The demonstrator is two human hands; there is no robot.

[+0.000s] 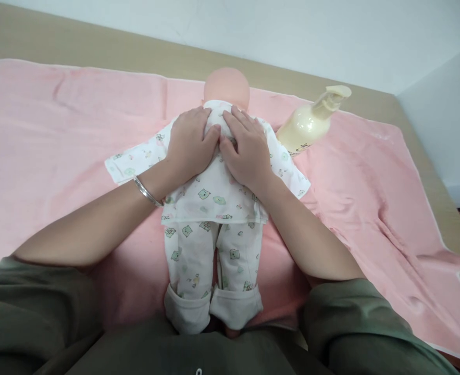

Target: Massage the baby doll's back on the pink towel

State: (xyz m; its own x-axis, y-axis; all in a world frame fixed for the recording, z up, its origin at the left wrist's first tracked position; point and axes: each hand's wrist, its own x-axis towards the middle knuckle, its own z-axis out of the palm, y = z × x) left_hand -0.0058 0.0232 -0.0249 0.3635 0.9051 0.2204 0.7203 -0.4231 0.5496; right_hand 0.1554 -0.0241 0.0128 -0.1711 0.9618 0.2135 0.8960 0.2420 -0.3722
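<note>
A baby doll (226, 86) lies face down, its bald head pointing away from me. It wears a white printed top (214, 200) and matching trousers (193, 255) with turned-up cuffs. My left hand (193, 138) rests flat on the left side of the doll's upper back, fingers towards the neck. Beside it, my right hand (247, 148) lies flat on the right side of the upper back. The two thumbs are close together at the middle. Neither hand grips anything. The doll's face is hidden.
Under the doll a pink blanket (77, 130) covers much of a wooden table (136, 52), with wrinkles on the right. A cream pump bottle (306, 125) stands right of the doll's shoulder, near its sleeve. White walls (292, 31) border the table's far side.
</note>
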